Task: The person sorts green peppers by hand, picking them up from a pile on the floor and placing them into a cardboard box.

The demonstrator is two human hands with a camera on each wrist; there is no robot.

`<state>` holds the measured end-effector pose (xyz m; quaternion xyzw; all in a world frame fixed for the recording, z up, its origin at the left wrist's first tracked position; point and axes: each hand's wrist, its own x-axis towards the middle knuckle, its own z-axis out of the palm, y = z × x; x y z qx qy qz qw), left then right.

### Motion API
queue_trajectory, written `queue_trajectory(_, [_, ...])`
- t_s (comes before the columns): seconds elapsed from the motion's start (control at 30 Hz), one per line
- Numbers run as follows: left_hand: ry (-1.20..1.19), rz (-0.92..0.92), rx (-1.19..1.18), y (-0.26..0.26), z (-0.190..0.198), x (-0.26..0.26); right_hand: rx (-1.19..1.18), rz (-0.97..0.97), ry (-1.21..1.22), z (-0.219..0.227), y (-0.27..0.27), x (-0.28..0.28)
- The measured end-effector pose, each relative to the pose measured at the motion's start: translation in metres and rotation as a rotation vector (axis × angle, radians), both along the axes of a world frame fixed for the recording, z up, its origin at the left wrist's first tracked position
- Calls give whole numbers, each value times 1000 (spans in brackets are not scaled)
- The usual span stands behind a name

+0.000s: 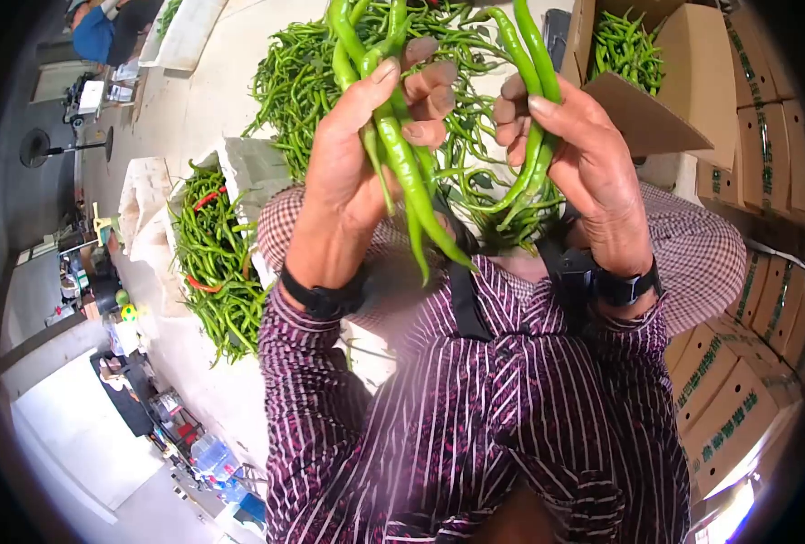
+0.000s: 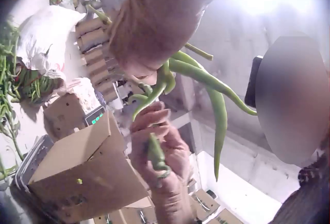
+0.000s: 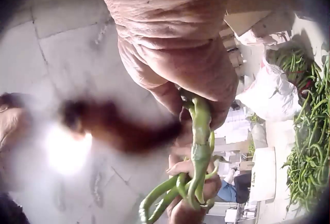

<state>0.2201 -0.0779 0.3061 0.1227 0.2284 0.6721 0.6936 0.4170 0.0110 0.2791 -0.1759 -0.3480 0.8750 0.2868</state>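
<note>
Packing room with a pale floor (image 1: 212,91), viewed from the head: stacked cartons (image 1: 738,408) lined the right side, and a broad heap of green peppers (image 1: 298,77) spread beyond the person's checked knees (image 1: 702,245). An open carton (image 1: 638,118) at the upper right contained loose peppers (image 1: 626,50); at the left, a smaller heap (image 1: 217,299) lay beside pale sacking (image 1: 144,199) (a few red fruits (image 1: 207,198) showed among the green). Both hands were raised in front of the body, well apart from the cartons. The left hand (image 1: 346,145) was partly closed, its thumb and curled fingers round a bunch of long peppers (image 1: 402,163) whose tips hung toward the lap. The right hand (image 1: 593,154) was likewise partly closed, thumb against fingers, on a slimmer pair of peppers (image 1: 537,45). Judged by their glossy skins, the fruits would have handled as light, smooth and somewhat slippery, firm yet apt to snap or bruise if bent. The best hold was probably a gentle pinch at the thick upper body near the stalk, sparing the thin, tapering tips.
</note>
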Motion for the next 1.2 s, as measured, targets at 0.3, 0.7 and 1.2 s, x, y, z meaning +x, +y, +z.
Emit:
queue_trajectory(0.3, [232,202,-180,-4,-48,62,723,-29,-602,-21,-29,3])
queue_trajectory(0.7, [105,88,-240,3,-103,63,432,164,-569,-65,-3,6])
queue_trajectory(1.2, [-227,166,-207,10,-116,48,-212,4,-100,-91,17,24])
